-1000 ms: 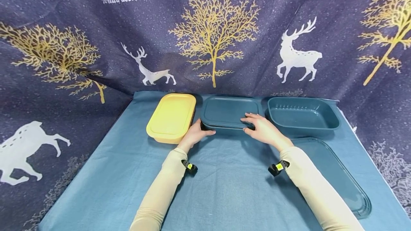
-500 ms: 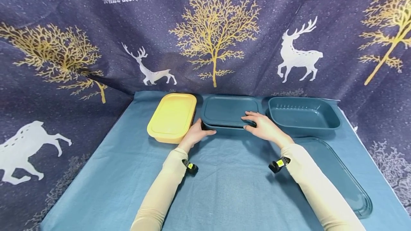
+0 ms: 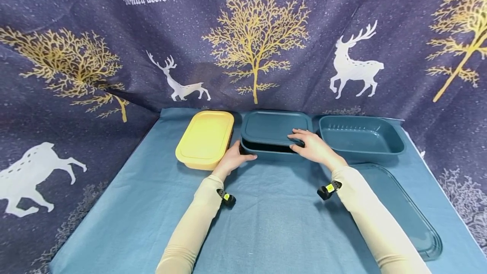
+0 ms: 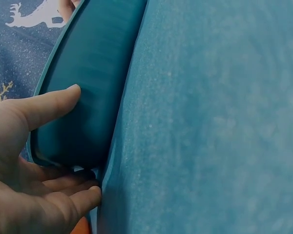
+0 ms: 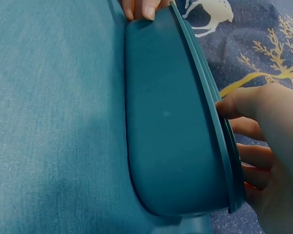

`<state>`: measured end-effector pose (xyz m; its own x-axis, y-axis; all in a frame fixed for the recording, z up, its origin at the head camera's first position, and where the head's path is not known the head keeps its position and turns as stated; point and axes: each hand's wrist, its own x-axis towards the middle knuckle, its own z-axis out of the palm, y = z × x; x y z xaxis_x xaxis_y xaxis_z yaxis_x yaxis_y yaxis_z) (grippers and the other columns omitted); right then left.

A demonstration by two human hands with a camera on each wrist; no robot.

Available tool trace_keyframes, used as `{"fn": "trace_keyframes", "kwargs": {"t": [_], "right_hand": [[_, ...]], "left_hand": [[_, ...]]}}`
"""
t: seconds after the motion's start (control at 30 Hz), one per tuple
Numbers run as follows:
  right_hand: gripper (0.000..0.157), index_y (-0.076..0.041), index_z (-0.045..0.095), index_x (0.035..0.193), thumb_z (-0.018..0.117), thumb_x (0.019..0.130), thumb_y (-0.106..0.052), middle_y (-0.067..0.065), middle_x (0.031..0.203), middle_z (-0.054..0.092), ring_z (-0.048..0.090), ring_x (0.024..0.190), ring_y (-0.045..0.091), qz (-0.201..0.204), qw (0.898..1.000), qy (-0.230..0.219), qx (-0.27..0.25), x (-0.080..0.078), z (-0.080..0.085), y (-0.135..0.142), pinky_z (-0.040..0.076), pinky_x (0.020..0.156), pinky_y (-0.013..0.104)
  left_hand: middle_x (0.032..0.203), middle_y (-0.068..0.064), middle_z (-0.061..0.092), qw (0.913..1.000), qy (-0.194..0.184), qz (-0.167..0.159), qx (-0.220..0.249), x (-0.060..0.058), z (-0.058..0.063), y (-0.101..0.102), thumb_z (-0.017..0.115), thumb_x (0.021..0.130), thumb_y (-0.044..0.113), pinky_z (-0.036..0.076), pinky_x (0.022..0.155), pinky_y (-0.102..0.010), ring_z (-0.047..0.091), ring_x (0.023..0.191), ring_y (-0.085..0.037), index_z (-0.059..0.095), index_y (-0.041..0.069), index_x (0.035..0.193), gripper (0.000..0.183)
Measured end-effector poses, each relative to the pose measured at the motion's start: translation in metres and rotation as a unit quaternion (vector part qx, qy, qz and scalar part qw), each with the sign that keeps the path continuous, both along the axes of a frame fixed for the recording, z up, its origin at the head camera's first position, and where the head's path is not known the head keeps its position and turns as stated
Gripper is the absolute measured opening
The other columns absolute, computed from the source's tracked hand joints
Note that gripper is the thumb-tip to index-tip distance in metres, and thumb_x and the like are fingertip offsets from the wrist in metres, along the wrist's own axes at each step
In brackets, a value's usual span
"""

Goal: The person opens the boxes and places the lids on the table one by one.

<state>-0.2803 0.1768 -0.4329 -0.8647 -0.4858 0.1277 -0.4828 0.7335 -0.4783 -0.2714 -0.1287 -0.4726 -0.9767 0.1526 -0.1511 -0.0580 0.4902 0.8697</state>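
Observation:
A dark teal lunch box (image 3: 272,155) stands at the back middle of the table. Its matching lid (image 3: 275,127) sits on top with the front edge raised, leaving a dark gap along the front. My left hand (image 3: 230,160) holds the box at its front left corner, thumb (image 4: 63,101) on the front wall and fingers round the end. At the lid's front right, my right hand (image 3: 315,147) pinches the edge, its thumb (image 5: 227,108) at the rim and the other fingers along the lid's end. What is inside the box is hidden.
A yellow lidded box (image 3: 205,138) stands left of the teal one, close by my left hand. On the right is an open teal box (image 3: 359,154), with a loose teal lid (image 3: 397,210) in front. A dark printed curtain (image 3: 281,75) hangs behind.
The teal lid's front edge has risen and shifted back with my right hand, so the gap above the box front has widened. My left hand stays at the corner.

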Motion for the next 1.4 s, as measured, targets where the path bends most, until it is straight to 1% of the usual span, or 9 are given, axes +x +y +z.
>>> {"fn": "trace_keyframes", "kwargs": {"t": [0.13, 0.2, 0.37, 0.5, 0.7, 0.83, 1.0, 1.17, 1.4], "right_hand": [[0.047, -0.006, 0.057, 0.143, 0.06, 0.102, -0.028, 0.022, 0.156, 0.039, 0.032, 0.144, 0.044, 0.0, 1.0, 0.008, 0.003, -0.001, -0.002, 0.0, 0.025, 0.114, 0.064], [0.049, -0.006, 0.057, 0.144, 0.061, 0.101, -0.029, 0.021, 0.156, 0.039, 0.032, 0.144, 0.044, 0.0, 1.0, 0.007, 0.003, -0.002, -0.002, -0.001, 0.023, 0.115, 0.064], [0.057, -0.007, 0.054, 0.146, 0.069, 0.097, -0.032, 0.019, 0.158, 0.037, 0.031, 0.146, 0.041, -0.004, 1.0, -0.002, -0.005, -0.002, 0.004, -0.001, 0.027, 0.114, 0.062], [0.064, -0.008, 0.051, 0.148, 0.073, 0.094, -0.034, 0.018, 0.159, 0.035, 0.028, 0.147, 0.04, -0.01, 1.0, -0.008, 0.005, -0.004, 0.009, -0.003, 0.029, 0.113, 0.062], [0.07, -0.005, 0.052, 0.147, 0.079, 0.089, -0.035, 0.021, 0.158, 0.036, 0.031, 0.146, 0.04, -0.006, 0.999, 0.012, 0.033, -0.008, 0.009, -0.007, 0.033, 0.112, 0.06], [0.068, -0.005, 0.054, 0.145, 0.08, 0.088, -0.032, 0.022, 0.156, 0.039, 0.034, 0.144, 0.04, -0.001, 0.999, 0.023, 0.038, -0.01, 0.005, -0.01, 0.037, 0.11, 0.059], [0.064, -0.007, 0.056, 0.145, 0.078, 0.09, -0.033, 0.019, 0.156, 0.04, 0.039, 0.142, 0.039, -0.008, 0.999, 0.014, 0.039, -0.012, 0.002, -0.011, 0.04, 0.108, 0.057], [0.062, -0.01, 0.056, 0.145, 0.077, 0.091, -0.034, 0.017, 0.156, 0.041, 0.041, 0.14, 0.039, -0.016, 0.999, 0.009, 0.042, -0.013, 0.003, -0.012, 0.04, 0.108, 0.056], [0.062, -0.008, 0.057, 0.144, 0.077, 0.091, -0.033, 0.019, 0.155, 0.042, 0.043, 0.139, 0.04, -0.014, 0.999, 0.003, 0.036, -0.013, 0.006, -0.012, 0.04, 0.107, 0.057]], "left_hand": [[0.161, -0.014, 0.032, 1.0, 0.001, 0.001, 0.002, 0.0, 0.0, -0.001, 0.081, 0.085, 0.036, 0.038, 0.112, -0.051, 0.033, 0.146, -0.033, 0.02, 0.007, 0.161, 0.102], [0.16, -0.015, 0.034, 1.0, 0.0, 0.002, 0.004, 0.0, -0.001, -0.001, 0.082, 0.085, 0.036, 0.038, 0.112, -0.051, 0.035, 0.145, -0.033, 0.021, 0.006, 0.161, 0.101], [0.16, -0.016, 0.034, 1.0, -0.003, 0.004, 0.002, 0.0, -0.001, -0.001, 0.082, 0.085, 0.035, 0.038, 0.112, -0.05, 0.035, 0.145, -0.033, 0.021, 0.004, 0.16, 0.101], [0.161, -0.016, 0.032, 1.0, -0.001, 0.004, -0.001, -0.001, -0.001, 0.0, 0.081, 0.086, 0.035, 0.038, 0.112, -0.051, 0.034, 0.145, -0.033, 0.02, 0.003, 0.161, 0.102], [0.163, -0.016, 0.028, 1.0, -0.003, 0.005, -0.007, 0.0, 0.0, 0.0, 0.081, 0.086, 0.036, 0.037, 0.113, -0.051, 0.03, 0.147, -0.033, 0.017, 0.003, 0.161, 0.104], [0.162, -0.016, 0.03, 1.0, -0.003, 0.006, -0.005, 0.0, 0.001, 0.001, 0.081, 0.086, 0.035, 0.037, 0.113, -0.051, 0.032, 0.147, -0.033, 0.018, 0.004, 0.161, 0.103], [0.161, -0.016, 0.031, 0.9999, -0.007, 0.005, -0.006, -0.001, 0.0, 0.002, 0.081, 0.086, 0.035, 0.038, 0.112, -0.05, 0.033, 0.146, -0.033, 0.018, 0.003, 0.161, 0.103], [0.162, -0.017, 0.03, 0.9999, -0.007, 0.008, -0.007, -0.001, -0.001, 0.001, 0.081, 0.086, 0.035, 0.037, 0.113, -0.051, 0.032, 0.147, -0.033, 0.018, 0.003, 0.161, 0.103], [0.157, -0.017, 0.039, 1.0, -0.002, 0.005, 0.001, -0.001, 0.0, 0.001, 0.081, 0.087, 0.033, 0.041, 0.109, -0.05, 0.039, 0.142, -0.033, 0.025, 0.004, 0.159, 0.096]]}}
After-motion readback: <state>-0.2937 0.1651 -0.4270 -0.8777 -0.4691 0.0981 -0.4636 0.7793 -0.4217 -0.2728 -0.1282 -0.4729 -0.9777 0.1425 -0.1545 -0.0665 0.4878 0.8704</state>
